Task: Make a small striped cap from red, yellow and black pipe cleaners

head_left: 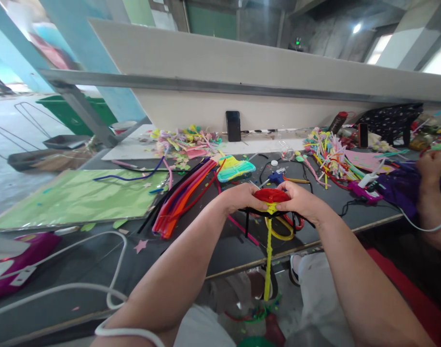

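at the lower left, nearest the camera, a white cable (79,286) curls past the left forearm, beside a magenta power strip (37,248). over the near edge of the grey table (227,250), two bare hands hold up a red-and-yellow piece (273,195). its long axis runs almost upright: the red part sits at the top, spread from side to side, and a yellow stem (268,255) drops from the middle, free end pointing to the floor below the table edge. the left hand (244,196) has thumb and fingers closed in a pinch on the red part's left side; the right hand (300,200) pinches its right side the same way, both thumbs near the yellow centre. black strips jut out beneath the fingers. behind the stem lies a yellow loop (281,237). leftward are a pink star (141,246) and a bundle of red, orange and purple strips (187,200). beyond the hands come a blue glue gun (277,177), a yellow-and-turquoise piece (235,168), and, farther off, a black phone (233,126) leaning upright against a white panel (249,58).
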`<state>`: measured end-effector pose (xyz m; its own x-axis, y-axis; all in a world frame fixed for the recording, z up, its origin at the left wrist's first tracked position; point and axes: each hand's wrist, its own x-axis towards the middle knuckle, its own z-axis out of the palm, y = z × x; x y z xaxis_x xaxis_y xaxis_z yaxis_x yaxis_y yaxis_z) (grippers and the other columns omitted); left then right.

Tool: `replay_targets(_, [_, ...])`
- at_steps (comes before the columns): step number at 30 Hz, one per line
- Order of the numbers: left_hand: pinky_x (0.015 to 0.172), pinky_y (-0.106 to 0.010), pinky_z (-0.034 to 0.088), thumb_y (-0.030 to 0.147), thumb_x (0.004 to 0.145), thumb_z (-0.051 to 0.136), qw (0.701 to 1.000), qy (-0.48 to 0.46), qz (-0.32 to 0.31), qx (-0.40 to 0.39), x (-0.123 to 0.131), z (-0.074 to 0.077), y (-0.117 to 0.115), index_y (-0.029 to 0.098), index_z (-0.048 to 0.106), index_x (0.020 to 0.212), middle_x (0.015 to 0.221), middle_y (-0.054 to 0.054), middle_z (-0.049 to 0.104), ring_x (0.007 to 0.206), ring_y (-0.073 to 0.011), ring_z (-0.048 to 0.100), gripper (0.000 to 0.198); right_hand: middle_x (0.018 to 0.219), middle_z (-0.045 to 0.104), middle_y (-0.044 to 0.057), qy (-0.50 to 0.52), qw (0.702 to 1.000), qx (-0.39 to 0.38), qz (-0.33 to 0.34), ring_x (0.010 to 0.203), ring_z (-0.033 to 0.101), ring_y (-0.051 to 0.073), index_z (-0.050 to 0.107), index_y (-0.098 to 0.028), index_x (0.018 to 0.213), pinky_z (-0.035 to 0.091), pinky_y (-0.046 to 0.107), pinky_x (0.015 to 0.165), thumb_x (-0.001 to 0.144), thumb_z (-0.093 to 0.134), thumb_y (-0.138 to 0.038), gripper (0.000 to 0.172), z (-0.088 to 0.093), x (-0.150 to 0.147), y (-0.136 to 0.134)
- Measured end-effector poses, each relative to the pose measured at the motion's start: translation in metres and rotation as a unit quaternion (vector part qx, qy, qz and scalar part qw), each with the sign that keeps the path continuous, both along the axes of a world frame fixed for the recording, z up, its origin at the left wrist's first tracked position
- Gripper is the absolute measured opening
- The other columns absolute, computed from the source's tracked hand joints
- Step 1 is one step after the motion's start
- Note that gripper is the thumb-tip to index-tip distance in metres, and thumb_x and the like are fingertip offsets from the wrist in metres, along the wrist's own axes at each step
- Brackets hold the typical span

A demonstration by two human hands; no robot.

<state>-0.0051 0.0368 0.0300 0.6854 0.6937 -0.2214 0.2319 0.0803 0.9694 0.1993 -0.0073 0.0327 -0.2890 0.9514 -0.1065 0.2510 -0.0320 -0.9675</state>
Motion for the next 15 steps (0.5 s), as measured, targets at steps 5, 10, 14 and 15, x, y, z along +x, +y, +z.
replay_targets(5, [0.059,-0.025,0.048,0.029,0.053,0.082,1.000,-0.007,-0.014,-0.019,-0.001,0.001,0.000,0.013,0.074,0.080,0.066,0.000,0.067,0.058,-0.0125,0.058,0.033,0.083,0.064,-0.001,0.001,1.000,-0.006,0.003,0.074,0.060,0.016,0.047,-0.020,0.094,0.047,0.030,0.069,0.056,0.081,-0.028,0.052,0.000,-0.001,0.000])
replay_targets(10, [0.048,-0.020,0.039,0.033,0.057,0.081,0.999,-0.015,-0.034,-0.020,-0.010,0.001,0.004,0.012,0.072,0.094,0.070,-0.002,0.069,0.053,-0.0104,0.057,0.043,0.087,0.065,0.000,0.007,1.000,-0.007,0.007,0.079,0.062,0.017,0.047,-0.020,0.097,0.048,0.031,0.075,0.059,0.081,-0.029,0.052,-0.003,0.001,0.002])
replay_targets(14, [0.047,-0.019,0.038,0.034,0.059,0.080,0.999,-0.021,-0.029,-0.016,-0.015,0.000,0.009,0.009,0.071,0.094,0.072,-0.005,0.069,0.054,-0.0106,0.058,0.045,0.094,0.066,0.002,0.042,0.998,-0.028,0.042,0.085,0.064,0.017,0.047,-0.020,0.106,0.049,0.032,0.080,0.062,0.081,-0.030,0.056,-0.002,0.006,0.003])
replay_targets(15, [0.048,-0.019,0.039,0.034,0.059,0.080,0.999,-0.022,-0.030,-0.018,-0.015,-0.001,0.011,0.009,0.071,0.094,0.072,-0.006,0.069,0.054,-0.0106,0.058,0.044,0.096,0.067,0.003,0.051,0.997,-0.031,0.048,0.088,0.064,0.017,0.047,-0.021,0.108,0.048,0.032,0.082,0.065,0.079,-0.033,0.055,-0.001,0.008,0.003])
